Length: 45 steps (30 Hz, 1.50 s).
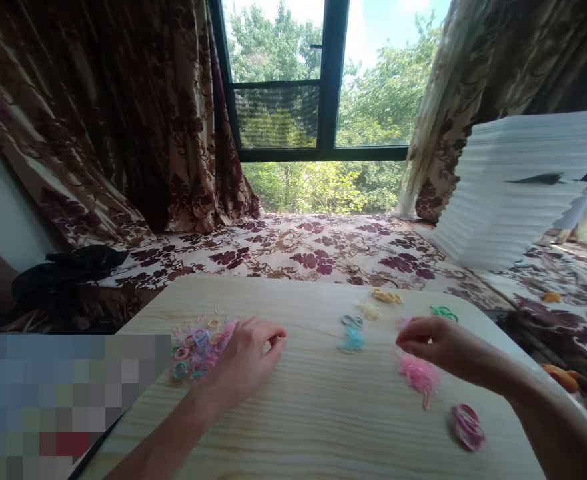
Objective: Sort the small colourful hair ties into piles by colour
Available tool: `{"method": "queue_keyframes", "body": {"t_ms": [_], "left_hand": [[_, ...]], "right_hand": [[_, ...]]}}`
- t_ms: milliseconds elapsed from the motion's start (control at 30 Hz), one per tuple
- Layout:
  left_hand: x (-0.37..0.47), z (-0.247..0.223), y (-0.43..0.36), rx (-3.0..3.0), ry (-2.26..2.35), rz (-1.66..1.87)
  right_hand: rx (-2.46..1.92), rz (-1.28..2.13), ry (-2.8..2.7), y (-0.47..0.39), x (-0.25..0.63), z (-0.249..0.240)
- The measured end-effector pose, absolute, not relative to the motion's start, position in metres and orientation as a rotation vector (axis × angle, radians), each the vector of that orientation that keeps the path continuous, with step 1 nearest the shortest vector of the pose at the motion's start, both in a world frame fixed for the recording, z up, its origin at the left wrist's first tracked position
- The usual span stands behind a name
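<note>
On the wooden-topped table (323,413) lie small coloured elastic hair ties sorted into groups. My left hand (253,353) is closed in a pinch just right of a mixed pile of hair ties (201,350); whatever its fingertips hold is too small to see. My right hand (433,340) is pinched too, above the pink hair ties (419,375) and beside a faint lilac group (404,321); its fingertips hide any contents. Between the hands sit light-blue hair ties (353,339) and grey-blue ones (352,321). Farther back are cream ones (368,309), yellow ones (386,296) and green ones (444,312).
Dark pink hair ties (468,427) lie near the right front. Beyond the table stretches a flowered cloth (293,250) below a window (327,120). White foam sheeting (518,193) stands at the right, a black bag (68,273) at the left. A blurred patch covers the lower left.
</note>
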<state>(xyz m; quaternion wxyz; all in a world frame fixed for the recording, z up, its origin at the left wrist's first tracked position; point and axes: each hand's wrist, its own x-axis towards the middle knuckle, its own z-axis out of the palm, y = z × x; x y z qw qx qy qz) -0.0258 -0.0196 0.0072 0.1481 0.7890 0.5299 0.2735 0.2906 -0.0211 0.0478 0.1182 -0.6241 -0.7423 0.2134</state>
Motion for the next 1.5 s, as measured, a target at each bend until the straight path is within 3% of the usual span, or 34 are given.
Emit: {"method": "queue_keyframes", "body": {"t_ms": [500, 700, 900, 1500], "left_hand": [[-0.037, 0.006, -0.011, 2.316, 1.581, 0.721], [-0.043, 0.009, -0.007, 2.263, 1.621, 0.766], [-0.056, 0.016, -0.003, 2.212, 1.692, 0.722], [-0.092, 0.029, 0.001, 2.144, 1.807, 0.418]], "right_hand": [[-2.186, 0.581, -2.231, -0.028, 0.303, 0.058], [-1.864, 0.443, -2.217, -0.032, 0.274, 0.059], [-1.492, 0.529, -2.404, -0.047, 0.193, 0.034], [-1.3, 0.559, -2.312, -0.031, 0.183, -0.027]]}}
